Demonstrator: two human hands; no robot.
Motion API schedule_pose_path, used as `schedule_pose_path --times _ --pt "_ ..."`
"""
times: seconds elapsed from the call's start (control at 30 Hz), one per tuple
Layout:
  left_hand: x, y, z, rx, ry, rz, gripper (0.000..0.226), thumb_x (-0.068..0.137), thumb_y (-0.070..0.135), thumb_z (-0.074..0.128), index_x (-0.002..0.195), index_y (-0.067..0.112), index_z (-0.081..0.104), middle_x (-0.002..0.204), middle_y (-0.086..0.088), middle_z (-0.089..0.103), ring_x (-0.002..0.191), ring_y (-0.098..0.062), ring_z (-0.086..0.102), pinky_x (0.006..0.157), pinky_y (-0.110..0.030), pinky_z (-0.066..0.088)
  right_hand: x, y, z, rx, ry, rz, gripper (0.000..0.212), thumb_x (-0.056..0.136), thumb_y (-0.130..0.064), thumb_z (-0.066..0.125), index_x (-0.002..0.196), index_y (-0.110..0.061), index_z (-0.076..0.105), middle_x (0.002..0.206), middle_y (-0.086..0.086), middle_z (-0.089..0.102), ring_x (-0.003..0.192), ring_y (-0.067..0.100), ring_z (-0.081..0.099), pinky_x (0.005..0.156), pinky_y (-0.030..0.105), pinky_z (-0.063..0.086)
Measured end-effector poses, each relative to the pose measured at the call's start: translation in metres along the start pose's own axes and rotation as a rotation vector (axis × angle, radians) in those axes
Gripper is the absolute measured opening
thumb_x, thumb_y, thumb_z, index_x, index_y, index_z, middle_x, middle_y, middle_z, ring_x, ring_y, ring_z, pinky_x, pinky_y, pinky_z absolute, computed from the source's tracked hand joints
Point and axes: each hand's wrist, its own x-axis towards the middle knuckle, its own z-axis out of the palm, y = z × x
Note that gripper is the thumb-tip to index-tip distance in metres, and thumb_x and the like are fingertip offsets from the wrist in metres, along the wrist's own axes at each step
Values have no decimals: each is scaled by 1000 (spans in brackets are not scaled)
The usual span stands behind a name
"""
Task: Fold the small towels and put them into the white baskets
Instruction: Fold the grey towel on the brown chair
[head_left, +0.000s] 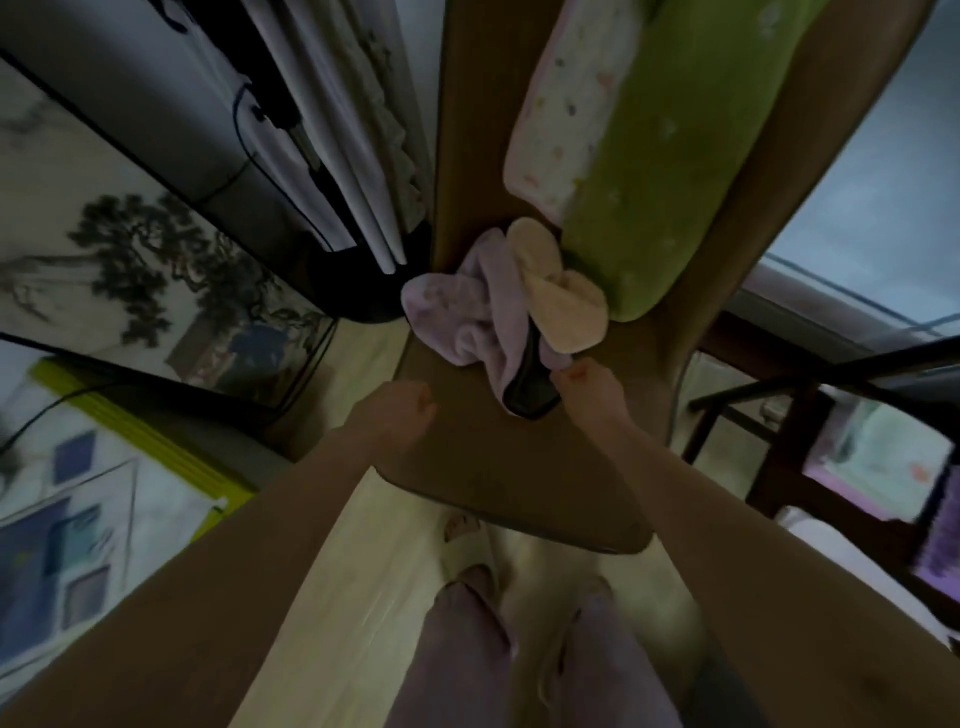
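Note:
A crumpled lilac towel lies on the narrow brown table, with a cream towel bunched on top of it. A dark towel pokes out from under the lilac one. My right hand pinches the near edge of the lilac towel beside the dark one. My left hand hovers over the table's near left edge with fingers curled, holding nothing. Farther along the table lie a long green towel and a white dotted towel. No white basket is in view.
Pale curtains and a dark cabinet stand left of the table. A dark-framed chair or rack is at the right. My legs and slippers are on the light wood floor below the table's rounded end.

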Motion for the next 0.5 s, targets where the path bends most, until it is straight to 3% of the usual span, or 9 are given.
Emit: schedule_pose_path --times 0.07,0.17,0.2,0.27,0.4,0.5 --pt "3 -6 -8 -6 -1 1 21 102 23 40 88 8 46 106 -21 60 98 -34 56 85 -40 42 15 -12 16 67 10 75 28 97 -24 52 73 -12 46 66 1 41 58 12 39 60 27 33" --pt "6 -12 -12 -14 -29 1 27 101 24 41 107 3 57 114 -18 60 104 -32 57 91 -41 45 39 -23 35 260 -2 203 26 95 -30 57 82 -10 48 77 8 42 67 18 45 64 28 36" --pt "7 -14 -11 -17 -30 12 29 101 24 41 112 2 57 115 -17 60 106 -31 57 92 -41 45 46 -26 39 332 -28 246 25 94 -33 58 94 -9 53 89 11 50 79 22 52 70 29 42" --pt "8 -18 -13 -27 -26 16 29 101 23 41 115 2 56 117 -16 59 107 -30 56 92 -40 45 58 -31 45 459 -59 351 51 94 -36 58 132 -3 48 130 12 53 116 30 54 92 35 47" --pt "6 -23 -22 -74 -30 20 32 102 23 41 120 0 55 117 -18 60 106 -30 56 91 -40 44 64 -41 47 557 -91 411 50 87 -31 67 127 -3 55 129 17 59 118 33 57 92 40 50" --pt "2 -15 -37 -203 70 29 32 102 20 42 123 0 54 122 -16 58 111 -30 55 95 -37 41 58 -60 34 664 -87 415 37 89 -23 66 121 -6 59 123 15 61 118 32 57 77 36 51"
